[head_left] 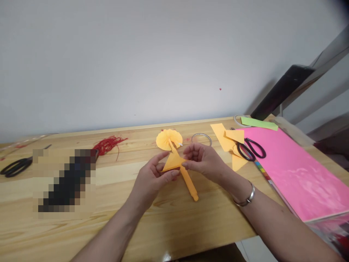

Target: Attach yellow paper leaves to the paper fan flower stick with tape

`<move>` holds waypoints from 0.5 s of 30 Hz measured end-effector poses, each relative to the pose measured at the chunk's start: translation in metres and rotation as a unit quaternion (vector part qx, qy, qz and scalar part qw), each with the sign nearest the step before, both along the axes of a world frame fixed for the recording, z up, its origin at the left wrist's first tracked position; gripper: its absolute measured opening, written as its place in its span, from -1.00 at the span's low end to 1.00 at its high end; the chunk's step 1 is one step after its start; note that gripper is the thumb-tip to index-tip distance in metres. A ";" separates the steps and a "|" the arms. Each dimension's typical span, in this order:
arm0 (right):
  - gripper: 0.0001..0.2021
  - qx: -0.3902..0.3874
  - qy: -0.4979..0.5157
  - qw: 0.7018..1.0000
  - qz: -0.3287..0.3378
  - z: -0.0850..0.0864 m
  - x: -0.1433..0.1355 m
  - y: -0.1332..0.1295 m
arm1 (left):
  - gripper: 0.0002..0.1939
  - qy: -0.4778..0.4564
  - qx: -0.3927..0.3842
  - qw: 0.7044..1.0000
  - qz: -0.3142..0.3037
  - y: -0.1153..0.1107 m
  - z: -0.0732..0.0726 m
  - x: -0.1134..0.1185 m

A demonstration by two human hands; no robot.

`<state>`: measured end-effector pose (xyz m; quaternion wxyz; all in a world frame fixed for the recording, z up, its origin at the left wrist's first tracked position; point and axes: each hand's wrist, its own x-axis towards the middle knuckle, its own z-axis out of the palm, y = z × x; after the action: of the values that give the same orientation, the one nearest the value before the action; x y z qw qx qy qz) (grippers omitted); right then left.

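Observation:
A small piece of yellow-orange paper (173, 160), folded to a triangle, is between my two hands above the table. My left hand (155, 174) has it by the left and lower edge, thumb in front and fingers behind. At its right corner, the thumb and fingertips of my right hand (200, 158) pinch it. Just beyond lies a round, pleated yellow-orange paper fan (169, 139) with a narrow stem partly behind the triangle. An orange rod with a rounded end (189, 183) lies below my hands; its upper end is hidden.
Yellow-orange paper scraps (220, 136) lie by black-handled scissors (251, 149) on the right, beside pink paper sheets (300, 171). A silver ring (201, 138) lies behind my right hand. Red string (107, 145), a blurred-out dark object (68, 182) and other scissors (17, 166) are on the left.

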<state>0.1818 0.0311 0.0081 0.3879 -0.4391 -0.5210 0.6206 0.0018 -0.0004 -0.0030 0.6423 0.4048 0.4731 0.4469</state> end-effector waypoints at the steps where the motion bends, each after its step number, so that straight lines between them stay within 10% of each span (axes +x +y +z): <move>1: -0.73 0.003 -0.002 1.000 0.008 0.000 -0.002 -0.002 | -0.24 0.010 0.000 1.000 -0.002 0.000 0.000 0.000; 15: -0.74 0.014 -0.006 0.999 0.036 -0.007 -0.006 -0.004 | -0.26 0.109 0.035 0.993 0.020 -0.004 0.001 0.002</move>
<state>0.1758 0.0274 0.0007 0.3687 -0.4181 -0.5474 0.6241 0.0037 -0.0039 -0.0023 0.5634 0.4635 0.5327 0.4289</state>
